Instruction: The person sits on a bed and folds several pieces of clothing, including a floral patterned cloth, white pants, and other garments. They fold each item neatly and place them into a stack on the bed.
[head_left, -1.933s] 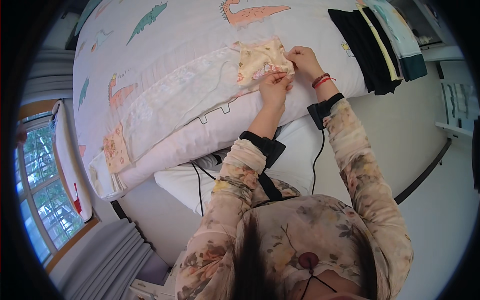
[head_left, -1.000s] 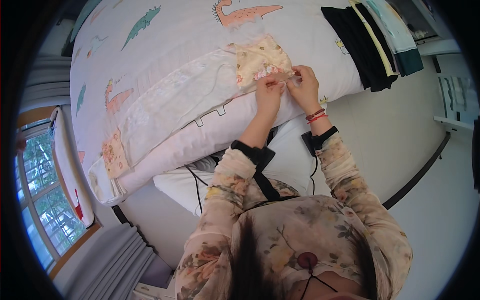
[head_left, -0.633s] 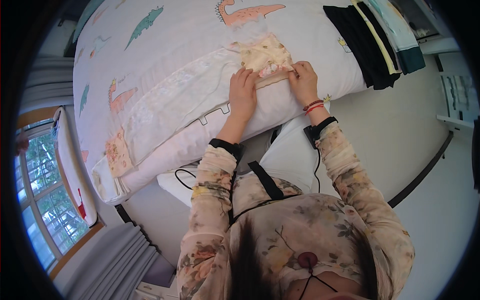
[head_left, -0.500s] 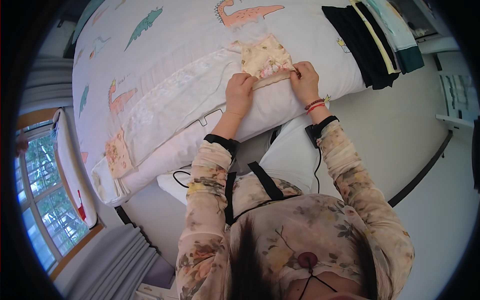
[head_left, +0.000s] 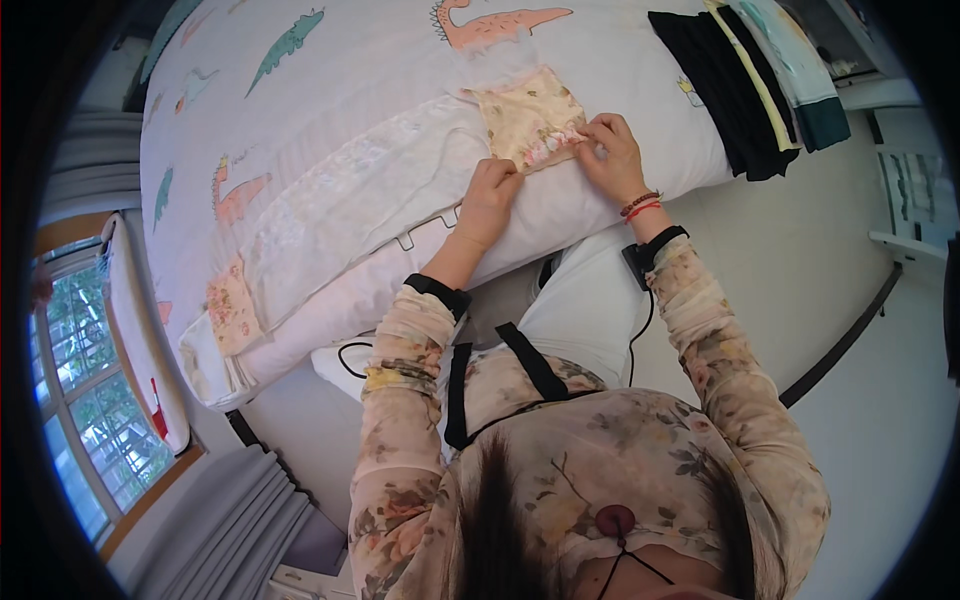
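A long white garment lies spread along the near side of the bed, with a cream floral section at its right end and a pink floral section at its left end. My left hand pinches the near left corner of the cream section, fingers closed on its edge. At that section's right edge my right hand also grips the fabric between thumb and fingers. A pink gathered band runs between my two hands. The exact kind of garment is not plain.
Folded clothes in black, yellow and pale green lie at the bed's far right. Beneath everything is a white bedspread with dinosaur prints. A window and grey curtains stand at left. The pale floor runs along the bed's right side.
The strip of fabric that stuck out toward me between my hands is now turned in, out of sight. My left hand has shifted slightly right and nearer; the right has tilted, its grip staying on the edge.
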